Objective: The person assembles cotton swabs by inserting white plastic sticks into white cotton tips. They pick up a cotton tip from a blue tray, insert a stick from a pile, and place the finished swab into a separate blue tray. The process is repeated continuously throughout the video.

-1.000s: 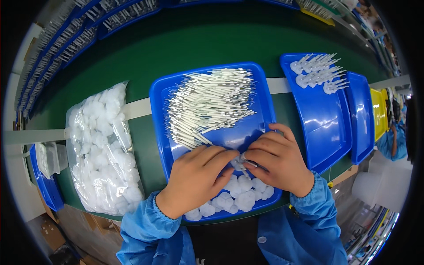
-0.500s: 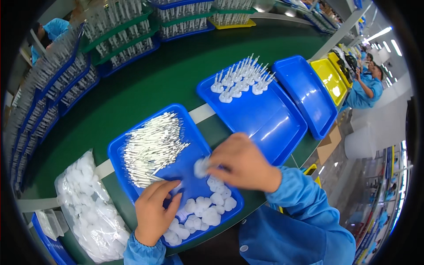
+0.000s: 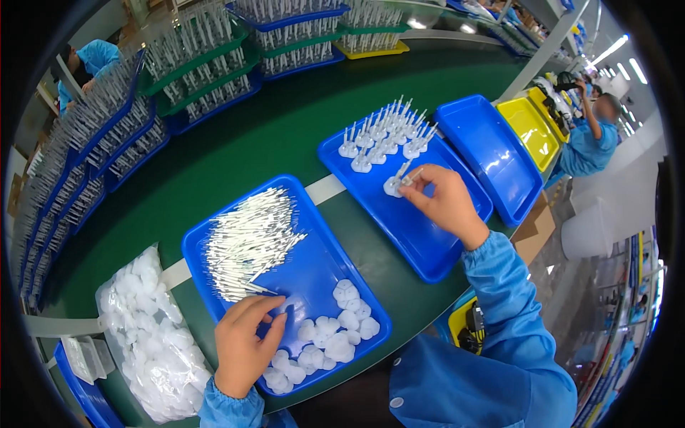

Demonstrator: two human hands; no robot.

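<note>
Closest to me, the left hand [image 3: 246, 342] sits over the near end of the first blue tray [image 3: 317, 250], fingers loosely curled, thumb and index tips a bit apart, and I can't see anything between them. White discs [image 3: 339, 347] lie to its right in that tray, pale sticks [image 3: 246, 242] are heaped just beyond its fingertips, and a clear bag [image 3: 146, 328] of white pieces slumps off to the left.

The big change is the right hand [image 3: 446, 203]. Half a second ago it was a blur above the first tray, and now it's over the second blue tray [image 3: 414, 232], while the left one has barely budged. My read: the piece it's carrying is at the set-down stage.

That white piece [image 3: 392, 187] is pinched between thumb and fingertips, with its lobed base poking out on the left side of the hand and a stick leaning up out of it. Can't tell from here if the base touches the tray or hangs just above it. Right beyond it is a cluster of standing pieces [image 3: 377, 152], sticks up.

Way past all that, across the green worktop [image 3: 235, 143], I've got stacked trays [image 3: 292, 23] bristling with similar sticks.
</note>
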